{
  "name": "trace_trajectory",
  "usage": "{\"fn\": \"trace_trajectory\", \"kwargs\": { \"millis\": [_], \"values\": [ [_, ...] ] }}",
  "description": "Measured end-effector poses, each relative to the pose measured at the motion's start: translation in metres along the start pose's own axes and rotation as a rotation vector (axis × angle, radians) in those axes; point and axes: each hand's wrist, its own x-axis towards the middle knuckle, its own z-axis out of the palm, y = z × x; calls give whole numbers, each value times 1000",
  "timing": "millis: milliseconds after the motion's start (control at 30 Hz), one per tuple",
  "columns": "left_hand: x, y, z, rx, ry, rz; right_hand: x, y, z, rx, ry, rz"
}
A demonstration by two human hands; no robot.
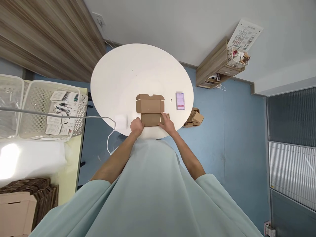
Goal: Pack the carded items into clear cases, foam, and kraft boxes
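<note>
A brown cardboard box (150,105), partly folded, lies near the front edge of the white oval table (118,75). Its lid panel with side flaps is spread out away from me. At the box's left front corner, my left hand (137,126) is closed with the fingers curled on the cardboard. My right hand (168,124) grips the right end, with the thumb at the front edge and fingers over the side flap. To the right of the box lies a purple-and-pink rectangular item (180,100), blurred out.
A white block-like item (120,122) and a cable (108,138) are at the table's left front. White baskets (32,98), one holding printed cards, stand left beside stacked flat cardboard (17,210). Folded cardboard (194,118) sits right of the table, below its edge.
</note>
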Motion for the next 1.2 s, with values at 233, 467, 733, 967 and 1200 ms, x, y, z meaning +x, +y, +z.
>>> {"fn": "trace_trajectory", "kwargs": {
  "millis": [233,467,733,967,1200],
  "values": [
    [0,0,2,9,28,9,-13,31,-3,121,186,420],
    [-2,3,-1,13,27,-5,-9,18,0,144,162,384],
    [-6,4,-4,10,7,1,-13,-16,-1,121,91,244],
    [-9,2,-7,19,-10,13,6,-31,-1,74,87,240],
    [-11,-5,-5,14,30,32,23,-31,5,-55,11,342]
  ]
}}
